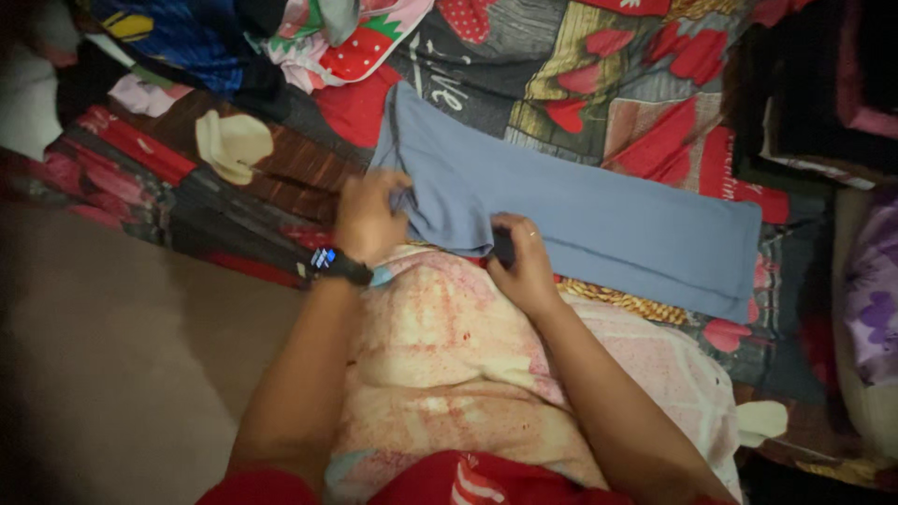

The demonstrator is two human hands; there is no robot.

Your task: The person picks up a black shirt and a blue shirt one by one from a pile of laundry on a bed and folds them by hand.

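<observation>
While both hands pinch it, blue-grey garment (580, 210) lies folded long.
Left hand (368, 217), right hand (520, 262) grip its near edge; patchwork bedspread (580, 65) beneath, cream cloth (232, 142) nearby.

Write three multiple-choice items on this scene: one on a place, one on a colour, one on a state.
1. Where does the blue garment lie?
A. on the patterned bedspread
B. on the bare floor
C. on a hanger

2. What colour is the watch strap on the left hand?
A. white
B. black
C. yellow

3. How is the blue garment arranged?
A. rolled into a ball
B. folded into a long flat strip
C. bunched in a heap

Answers: 1 A, the bedspread shows all round it. 2 B, a dark band circles the wrist. 3 B, it lies flat and long while the left hand and right hand grip its near end.
</observation>
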